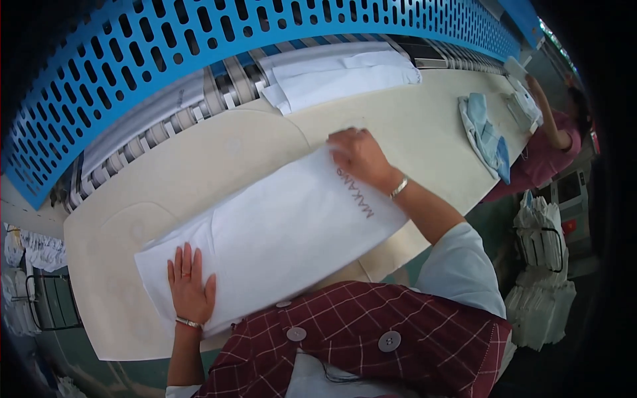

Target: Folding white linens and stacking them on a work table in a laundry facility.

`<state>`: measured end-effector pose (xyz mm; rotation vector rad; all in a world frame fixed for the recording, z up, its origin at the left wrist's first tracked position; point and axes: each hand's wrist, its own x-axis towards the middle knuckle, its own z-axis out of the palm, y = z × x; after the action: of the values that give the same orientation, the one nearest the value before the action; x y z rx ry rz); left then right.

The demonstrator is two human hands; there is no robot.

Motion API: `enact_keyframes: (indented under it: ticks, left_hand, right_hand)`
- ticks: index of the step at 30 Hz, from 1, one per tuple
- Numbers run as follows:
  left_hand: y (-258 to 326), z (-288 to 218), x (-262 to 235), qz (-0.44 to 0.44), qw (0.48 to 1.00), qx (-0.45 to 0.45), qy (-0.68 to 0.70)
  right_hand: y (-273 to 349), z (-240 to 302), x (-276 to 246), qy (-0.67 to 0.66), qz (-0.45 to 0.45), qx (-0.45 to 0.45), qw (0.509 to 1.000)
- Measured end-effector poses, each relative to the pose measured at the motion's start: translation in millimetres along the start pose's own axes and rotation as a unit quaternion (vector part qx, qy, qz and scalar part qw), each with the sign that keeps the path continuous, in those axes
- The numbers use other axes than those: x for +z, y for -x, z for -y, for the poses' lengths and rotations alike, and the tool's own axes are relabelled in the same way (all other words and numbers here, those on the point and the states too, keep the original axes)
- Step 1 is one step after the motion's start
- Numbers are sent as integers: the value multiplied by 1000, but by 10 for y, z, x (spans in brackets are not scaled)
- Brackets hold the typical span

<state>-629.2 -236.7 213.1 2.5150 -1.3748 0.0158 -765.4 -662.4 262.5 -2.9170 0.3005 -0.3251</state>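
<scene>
A folded white sheet (272, 225) lies slantwise in front of me on a cream padded table, with a line of reddish-brown lettering near its right end. My left hand (191, 285) rests flat on the sheet's left end, fingers stretched out and a ring on one of them. At the far right corner of the sheet is my right hand (361, 158), its fingers curled down and closed on the cloth's edge. The fingertips of that hand are partly hidden. Each wrist wears a metal bracelet.
Beyond the cream table (219, 149) runs a machine with rollers and belts under a blue perforated guard (199, 40). Another folded white cloth (345, 76) emerges there. Light-blue cloth (488, 132) lies at right, near a co-worker (557, 142). Stacked white linens (541, 285) stand at lower right.
</scene>
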Motion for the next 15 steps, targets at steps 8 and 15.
enact_keyframes:
  ticks: [8,15]
  left_hand:
    - [-419,-117,-25,4,1000,-13,7]
    - [-811,33,13,-52,986,-60,146]
  right_hand:
    - [-1764,-1372,713,270,-279,-133,912]
    - [-1997,-1370,400,125,-124,-73,982]
